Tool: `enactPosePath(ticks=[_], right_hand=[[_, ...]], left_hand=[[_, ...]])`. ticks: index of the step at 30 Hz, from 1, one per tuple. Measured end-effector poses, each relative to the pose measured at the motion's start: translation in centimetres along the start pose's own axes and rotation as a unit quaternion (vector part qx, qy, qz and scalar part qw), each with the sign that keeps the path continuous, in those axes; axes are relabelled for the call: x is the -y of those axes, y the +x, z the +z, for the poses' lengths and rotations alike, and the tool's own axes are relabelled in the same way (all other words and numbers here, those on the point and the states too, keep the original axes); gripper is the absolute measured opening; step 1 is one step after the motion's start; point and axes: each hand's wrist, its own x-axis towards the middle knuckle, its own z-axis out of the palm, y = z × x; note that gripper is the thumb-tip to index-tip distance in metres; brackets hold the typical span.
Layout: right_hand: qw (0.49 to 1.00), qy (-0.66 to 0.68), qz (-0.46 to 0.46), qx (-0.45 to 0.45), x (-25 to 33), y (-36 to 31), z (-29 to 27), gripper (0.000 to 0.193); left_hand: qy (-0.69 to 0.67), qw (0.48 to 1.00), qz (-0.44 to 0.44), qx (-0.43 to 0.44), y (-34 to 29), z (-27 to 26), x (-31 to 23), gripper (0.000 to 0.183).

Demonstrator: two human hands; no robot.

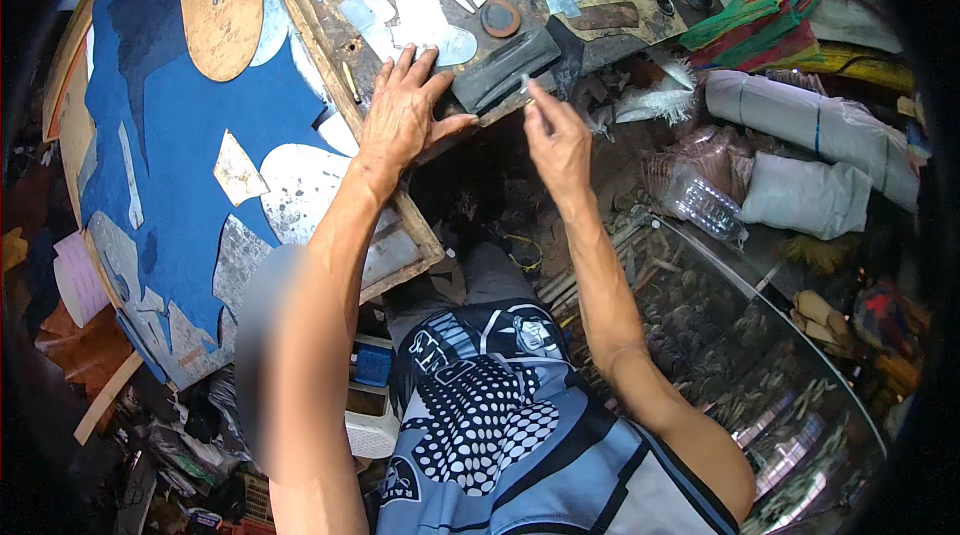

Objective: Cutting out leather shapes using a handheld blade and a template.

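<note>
From my remote post I log largest to smallest: blue sheet (180, 225) covers the left of the work surface, ragged-edged, with loose offcuts on top; I judge some cutting is already done, with a broad area of blue left whole; wooden rail (315, 55) runs along its right side; tongue-shaped template (220, 45) lies at the far end, touched by neither of the 2 hands; dark oblong block (507, 70) sits at the near edge of the bench, between the hands.

Left hand (405, 120): fingers spread wide, tips beside the pale pieces (420, 10), thumb out toward the block; I see nothing gripped; right hand (557, 145): thumb and forefinger narrow, pinching a small pale sliver (524, 83) just beside the block's right end; blur hides its shape, and I cannot tell whether it touches the block.

Progress, my estimate: partway; sliver in hand, not set down; no finished article that I can identify; remaining steps uncountable from this view.
</note>
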Motion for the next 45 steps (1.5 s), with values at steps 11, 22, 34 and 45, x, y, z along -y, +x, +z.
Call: enactPosePath(ticks=[11,22,34,45], right_hand=[[0.995,0.01,-0.094,0.038,0.5,-1.9,1.4,0.038],[0.994,-0.065,-0.081,0.047,0.0,-0.9,0.5,0.038],[0.998,-0.063,-0.005,-0.008,-1.2,1.4,-1.2,0.034],[0.996,-0.053,-0.074,0.023,-1.6,0.6,-0.9,0.035]], left_hand=[[0.002,1.0,-0.005,0.008,-0.1,-0.1,0.1,0.071],[-0.001,1.0,-0.007,0.011,-0.1,-0.3,0.0,0.07],[-0.001,1.0,-0.005,0.007,0.0,-0.3,-0.2,0.07],[-0.012,0.999,-0.024,0.035,-0.1,-0.6,-0.3,0.067]])
